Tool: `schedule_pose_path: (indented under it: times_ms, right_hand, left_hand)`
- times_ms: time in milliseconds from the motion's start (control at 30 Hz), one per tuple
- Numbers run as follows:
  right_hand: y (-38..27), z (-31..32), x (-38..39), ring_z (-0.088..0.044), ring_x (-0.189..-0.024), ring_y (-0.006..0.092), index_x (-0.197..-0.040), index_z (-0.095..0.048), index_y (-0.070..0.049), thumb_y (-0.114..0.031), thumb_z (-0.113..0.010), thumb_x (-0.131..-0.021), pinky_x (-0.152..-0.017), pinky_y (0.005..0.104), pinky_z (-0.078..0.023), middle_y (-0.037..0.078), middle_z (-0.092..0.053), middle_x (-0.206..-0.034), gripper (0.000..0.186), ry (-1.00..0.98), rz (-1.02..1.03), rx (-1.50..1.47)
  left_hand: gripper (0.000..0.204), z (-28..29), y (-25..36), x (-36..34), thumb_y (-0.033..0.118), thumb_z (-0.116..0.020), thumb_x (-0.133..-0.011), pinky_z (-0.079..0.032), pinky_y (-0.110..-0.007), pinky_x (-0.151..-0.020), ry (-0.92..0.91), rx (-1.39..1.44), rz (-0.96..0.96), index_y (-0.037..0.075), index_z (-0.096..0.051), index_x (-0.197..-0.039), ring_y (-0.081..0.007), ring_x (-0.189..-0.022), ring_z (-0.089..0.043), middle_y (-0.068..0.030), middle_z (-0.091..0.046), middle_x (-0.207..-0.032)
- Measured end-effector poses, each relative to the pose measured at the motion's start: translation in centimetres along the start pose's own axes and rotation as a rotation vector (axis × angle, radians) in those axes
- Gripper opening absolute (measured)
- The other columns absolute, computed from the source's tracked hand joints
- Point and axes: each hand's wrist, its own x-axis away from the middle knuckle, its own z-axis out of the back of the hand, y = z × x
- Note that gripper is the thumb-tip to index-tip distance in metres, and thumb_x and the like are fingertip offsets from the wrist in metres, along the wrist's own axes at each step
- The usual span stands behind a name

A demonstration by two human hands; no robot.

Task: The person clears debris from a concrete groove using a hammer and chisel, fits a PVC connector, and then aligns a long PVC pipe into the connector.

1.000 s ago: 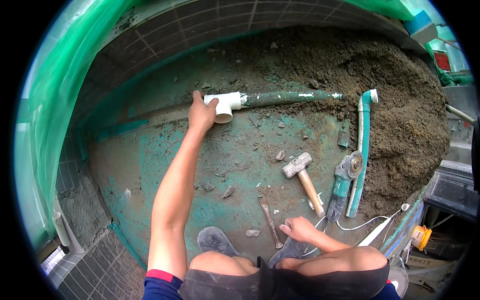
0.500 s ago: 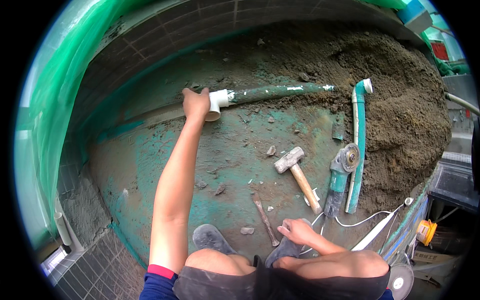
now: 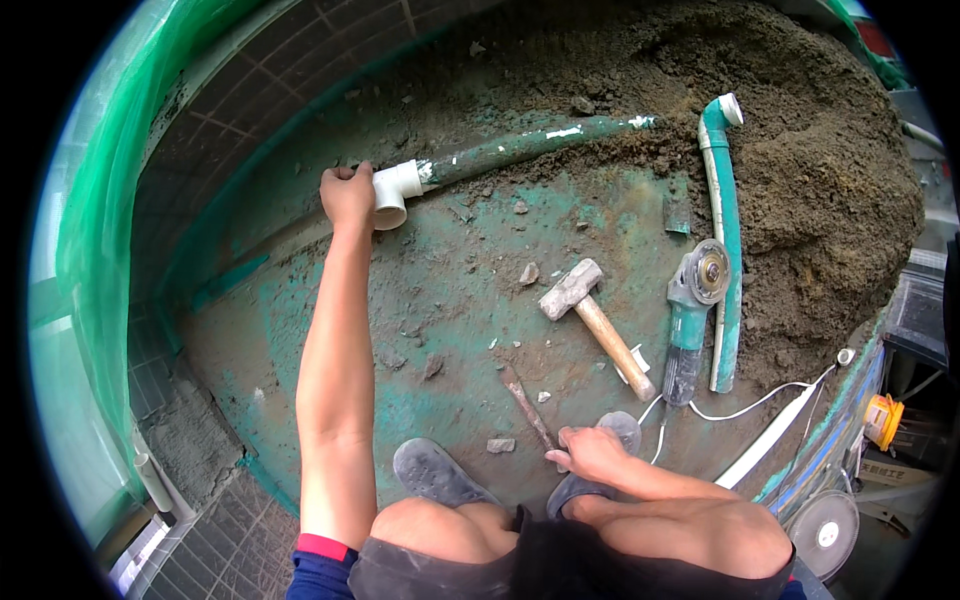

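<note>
My left hand point(image 3: 348, 195) grips a white tee fitting point(image 3: 397, 182) at the left end of a long, dark, dirty pipe point(image 3: 515, 150). My right hand point(image 3: 590, 450) holds nothing I can see, thumb and fingers loosely apart, near the end of a rusty chisel point(image 3: 525, 400). A wooden-handled sledgehammer point(image 3: 575, 290) and a teal angle grinder point(image 3: 685, 340) with a white cord lie on the teal-stained floor. A turquoise elbow pipe point(image 3: 725, 280) lies beside the grinder.
A heap of wet mortar point(image 3: 810, 200) covers the right side. Tiled wall point(image 3: 270, 65) curves behind, with green netting point(image 3: 100, 270) at left. A yellow bucket point(image 3: 883, 420), grinding disc point(image 3: 825, 535) and white pipe point(image 3: 765, 440) are at lower right. My feet and knees are below.
The view has shifted and turned, so the pipes and tools sit higher in the picture. My left hand stays on the fitting; my right hand appears closer to the chisel's end.
</note>
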Motion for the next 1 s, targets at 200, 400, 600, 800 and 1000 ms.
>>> schedule_pose_path:
  times_ms: [200,400,600,800,1000]
  right_hand:
    - [0.0,-0.7,0.2,-0.072,-0.08,0.0408,-0.095,-0.064,0.0,-0.049,-0.064,-0.094,-0.072,0.0525,-0.057,0.021,-0.072,-0.084,0.049,0.075,0.05,0.037]
    - [-0.8,-1.4,-1.0,-0.072,-0.08,0.0398,-0.095,-0.064,0.0,-0.04,-0.07,-0.09,-0.072,0.0503,-0.058,0.021,-0.072,-0.083,0.04,0.053,0.061,0.093]
    - [-1.4,1.6,-0.6,-0.067,-0.071,0.0386,-0.082,-0.06,-0.005,-0.033,-0.072,-0.083,-0.064,0.0497,-0.052,0.016,-0.066,-0.074,0.031,0.203,0.131,-0.248]
    - [-3.8,8.5,-1.3,-0.062,-0.06,0.0323,-0.078,-0.057,-0.005,-0.028,-0.078,-0.081,-0.055,0.0419,-0.048,0.012,-0.059,-0.066,0.031,0.481,0.261,-0.289]
    - [-7.5,11.8,-0.7,-0.062,-0.059,0.0308,-0.077,-0.058,-0.004,-0.036,-0.079,-0.083,-0.055,0.0416,-0.048,0.011,-0.062,-0.066,0.038,0.218,0.194,-0.365]
  left_hand:
    - [0.027,8.3,0.7,-2.4,0.023,-0.078,-0.087,-0.049,-0.034,-0.069,0.12,0.099,-0.125,0.0,-0.063,-0.089,-0.0165,-0.074,-0.058,-0.006,-0.064,-0.082]
    - [0.031,16.9,-3.6,7.5,0.02,-0.075,-0.092,-0.051,-0.029,-0.075,-0.224,0.03,0.045,0.002,-0.058,-0.111,-0.0144,-0.086,-0.06,-0.0068,-0.064,-0.099]
    - [0.044,20.9,-8.9,25.1,0.002,-0.069,-0.091,-0.054,-0.029,-0.077,-0.543,0.413,0.258,0.007,-0.046,-0.128,-0.0151,-0.089,-0.065,-0.0068,-0.065,-0.101]
    - [0.027,19.8,-5.7,30.9,0.006,-0.073,-0.088,-0.052,-0.039,-0.092,-0.941,-0.172,-0.27,0.003,-0.067,-0.114,-0.0325,-0.1,-0.066,-0.0146,-0.068,-0.112]
    - [0.056,16.0,1.2,29.2,0.013,-0.067,-0.07,-0.052,-0.038,-0.075,-0.812,-0.295,-1.191,0.01,-0.061,-0.126,-0.0255,-0.104,-0.061,-0.0088,-0.065,-0.112]
